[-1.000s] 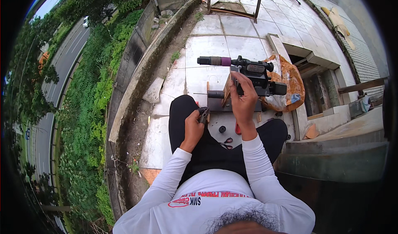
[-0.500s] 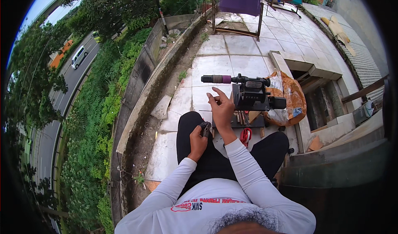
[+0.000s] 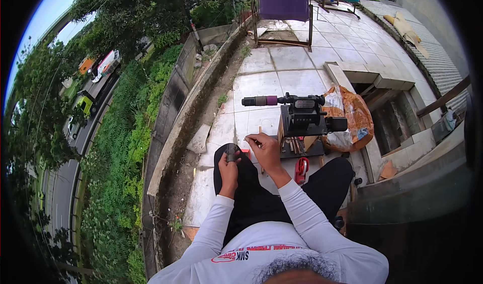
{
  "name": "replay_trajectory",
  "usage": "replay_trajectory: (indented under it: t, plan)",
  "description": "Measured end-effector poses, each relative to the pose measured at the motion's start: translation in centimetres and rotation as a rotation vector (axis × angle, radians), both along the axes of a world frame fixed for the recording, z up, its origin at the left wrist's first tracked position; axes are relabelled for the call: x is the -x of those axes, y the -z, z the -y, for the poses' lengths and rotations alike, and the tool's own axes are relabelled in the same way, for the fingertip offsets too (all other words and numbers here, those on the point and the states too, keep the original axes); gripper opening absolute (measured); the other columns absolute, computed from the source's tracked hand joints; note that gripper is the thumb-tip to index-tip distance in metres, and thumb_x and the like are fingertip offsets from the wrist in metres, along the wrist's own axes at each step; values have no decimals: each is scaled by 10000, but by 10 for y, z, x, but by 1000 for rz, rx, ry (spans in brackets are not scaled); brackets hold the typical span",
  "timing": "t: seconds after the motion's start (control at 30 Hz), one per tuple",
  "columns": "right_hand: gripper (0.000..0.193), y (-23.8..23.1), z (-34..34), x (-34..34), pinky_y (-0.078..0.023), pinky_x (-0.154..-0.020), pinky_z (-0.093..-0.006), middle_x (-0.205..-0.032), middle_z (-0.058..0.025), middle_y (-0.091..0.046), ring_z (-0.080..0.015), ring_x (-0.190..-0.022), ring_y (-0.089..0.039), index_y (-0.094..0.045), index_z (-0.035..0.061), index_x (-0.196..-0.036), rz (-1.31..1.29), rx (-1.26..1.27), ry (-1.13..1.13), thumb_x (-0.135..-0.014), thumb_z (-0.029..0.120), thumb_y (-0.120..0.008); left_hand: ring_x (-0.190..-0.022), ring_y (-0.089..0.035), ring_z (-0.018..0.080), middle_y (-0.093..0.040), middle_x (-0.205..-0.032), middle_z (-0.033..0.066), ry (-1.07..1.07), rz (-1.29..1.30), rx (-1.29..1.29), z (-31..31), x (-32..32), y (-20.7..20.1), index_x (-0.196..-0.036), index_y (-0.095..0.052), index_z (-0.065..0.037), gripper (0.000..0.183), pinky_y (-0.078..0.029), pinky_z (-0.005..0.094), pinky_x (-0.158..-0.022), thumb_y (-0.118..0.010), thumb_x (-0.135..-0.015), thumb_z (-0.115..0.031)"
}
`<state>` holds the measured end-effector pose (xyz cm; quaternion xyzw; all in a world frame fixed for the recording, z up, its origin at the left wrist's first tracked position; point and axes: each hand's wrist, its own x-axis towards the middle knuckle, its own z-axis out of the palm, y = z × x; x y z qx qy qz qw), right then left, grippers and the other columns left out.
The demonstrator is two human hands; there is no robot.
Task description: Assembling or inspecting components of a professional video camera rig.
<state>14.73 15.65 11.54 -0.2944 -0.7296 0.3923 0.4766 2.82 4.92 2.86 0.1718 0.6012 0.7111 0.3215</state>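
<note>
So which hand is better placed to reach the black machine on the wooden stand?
Probably the right hand: it is stretched forward, just short of the black machine on the wooden stand. The left hand sits nearer the knee, gripping a small dark cylinder.

There is a single view, from a camera worn on the seated person's head, looking steeply down and forward over the chest and lap. It sits close above the left hand point(image 3: 229, 167) and right hand point(image 3: 265, 150), just below centre, with both forearms entering from six o'clock. The tiled terrace point(image 3: 282, 75) runs away toward twelve, the low parapet wall point(image 3: 193, 100) toward eleven, and the road point(image 3: 60, 193) curves along nine. Straight edges bow near the rim.
</note>
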Motion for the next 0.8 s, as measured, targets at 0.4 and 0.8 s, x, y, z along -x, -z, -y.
replay_trajectory:
  t: [0.4, 0.8]
  plan:
    - [102, 31, 32, -67, -562, -681, -424, -895, -133, -755, -356, -791, -738, -790, 43, -962, 360, -120, -142, -890, 115, -799, -973, -739, 193, -748, -1116, 130, 345, 63, -146, -48, -37, -87, -1274, -644, -12, 284, -553, 288, -887, -450, -1147, -176]
    - [295, 56, -18, -104, -562, -922, -371, -1163, -127, -750, -251, -1056, -723, -729, 21, -1297, 335, 70, -81, -1018, 102, -678, -675, -547, 314, -569, -803, 198, 187, -592, -27, -6, -105, -32, -946, -599, 47, 46, -453, 407, -647, -608, -973, 10]
